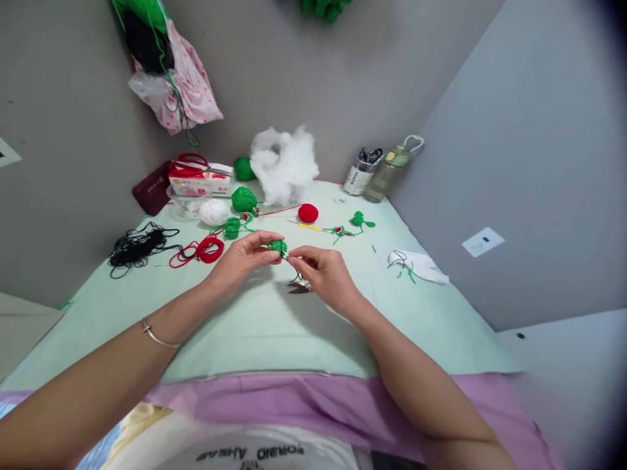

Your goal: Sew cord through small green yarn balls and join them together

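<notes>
— What is seen around the table (pixel 274 326)?
— A grey wall (pixel 294 78) is spread across the top, and a paler grey panel (pixel 514 143) is set along the right, with a white label (pixel 482 241) stuck on it.
— And the table itself?
— It is draped in pale green cloth, with a purple cloth (pixel 294 395) laid along the lower edge. Everything is evenly lit.

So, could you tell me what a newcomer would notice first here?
Over the pale green table, the left hand pinches a small green crocheted piece while the right hand holds a thin tool against it. Behind, a big white stuffing heap sits by the wall, a red ball before it.
</notes>
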Motion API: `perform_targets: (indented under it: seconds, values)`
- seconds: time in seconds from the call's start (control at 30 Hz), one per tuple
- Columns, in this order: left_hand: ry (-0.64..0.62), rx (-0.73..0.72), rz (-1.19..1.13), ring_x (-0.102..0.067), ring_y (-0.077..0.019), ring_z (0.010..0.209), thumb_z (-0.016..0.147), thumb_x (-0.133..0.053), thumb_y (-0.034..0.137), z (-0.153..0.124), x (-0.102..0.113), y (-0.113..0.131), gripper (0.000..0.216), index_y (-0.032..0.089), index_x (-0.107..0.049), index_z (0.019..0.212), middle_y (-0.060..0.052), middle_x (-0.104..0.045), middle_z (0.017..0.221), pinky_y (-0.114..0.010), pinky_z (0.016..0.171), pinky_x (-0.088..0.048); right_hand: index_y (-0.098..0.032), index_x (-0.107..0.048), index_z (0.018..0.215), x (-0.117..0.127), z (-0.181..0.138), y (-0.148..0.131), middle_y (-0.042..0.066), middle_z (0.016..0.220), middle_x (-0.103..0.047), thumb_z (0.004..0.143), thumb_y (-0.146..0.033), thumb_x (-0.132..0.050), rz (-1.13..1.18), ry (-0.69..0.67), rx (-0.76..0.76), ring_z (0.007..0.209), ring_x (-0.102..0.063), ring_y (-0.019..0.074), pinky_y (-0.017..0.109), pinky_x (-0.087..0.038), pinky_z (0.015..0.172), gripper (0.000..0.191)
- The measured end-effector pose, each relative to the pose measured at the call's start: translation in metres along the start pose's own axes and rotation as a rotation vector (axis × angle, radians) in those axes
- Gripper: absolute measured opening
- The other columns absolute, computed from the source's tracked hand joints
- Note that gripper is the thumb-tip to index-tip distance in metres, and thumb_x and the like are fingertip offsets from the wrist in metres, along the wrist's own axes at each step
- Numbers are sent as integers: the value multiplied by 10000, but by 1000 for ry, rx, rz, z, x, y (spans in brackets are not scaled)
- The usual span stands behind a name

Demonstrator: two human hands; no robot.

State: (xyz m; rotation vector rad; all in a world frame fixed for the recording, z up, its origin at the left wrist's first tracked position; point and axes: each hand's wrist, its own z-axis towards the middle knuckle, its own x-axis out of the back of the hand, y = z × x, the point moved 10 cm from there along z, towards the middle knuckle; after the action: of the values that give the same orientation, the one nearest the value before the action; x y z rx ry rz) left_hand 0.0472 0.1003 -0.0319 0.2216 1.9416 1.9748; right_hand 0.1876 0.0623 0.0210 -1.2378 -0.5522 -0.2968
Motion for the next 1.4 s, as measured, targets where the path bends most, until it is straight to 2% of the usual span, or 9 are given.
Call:
perform_targets:
  seconds: [0.2, 0.37, 0.53, 0.83, 1.13, 1.4]
  values:
    - [26, 4, 44, -667, -168, 869, 744, -837, 326, -2, 0, 2, 355, 259, -727, 1075, -13, -715, 904, -299, 833, -500, -176, -727, 857, -3, 0, 2, -46, 539, -524, 905, -285, -583, 11, -16, -43, 493, -413, 81, 224, -328, 540, 186]
    - [42, 43, -96, -673, -159, 893, 714, -854, 292, -4, -3, 1, 336, 246, -738, 1027, -9, -687, 1051, -324, 891, -537, -188, -683, 877, -6, -1, 1, -52, 548, -506, 919, -310, -562, 28, 14, -16, 516, -461, 96, 228, -339, 553, 177]
    - [11, 69, -231, -651, -151, 955, 736, -841, 264, -4, -8, -1, 297, 229, -736, 1011, 0, -661, 1012, -315, 923, -557, -207, -603, 873, -13, -3, 5, -55, 589, -531, 938, -329, -529, 77, 54, 5, 535, -498, 104, 230, -377, 578, 156]
    - [19, 37, -223, -644, -153, 938, 735, -842, 267, -6, -12, 3, 268, 216, -724, 970, -5, -644, 986, -312, 881, -574, -213, -553, 822, -16, -4, 12, -36, 670, -580, 930, -360, -551, 162, 112, -14, 578, -534, 109, 236, -417, 597, 182]
    - [110, 22, -113, -657, -143, 860, 671, -874, 266, -7, -2, 2, 322, 226, -718, 949, 3, -672, 1001, -291, 840, -519, -199, -613, 852, -16, 1, 15, -48, 610, -546, 907, -339, -561, 190, 4, -85, 509, -500, 96, 217, -397, 529, 159]
    - [132, -3, -122, -640, -164, 926, 679, -866, 266, -6, 2, 4, 325, 208, -710, 959, -18, -681, 1003, -306, 869, -507, -190, -662, 954, -17, -3, 10, -35, 620, -572, 925, -323, -520, 137, 2, -60, 552, -542, 107, 231, -433, 593, 197]
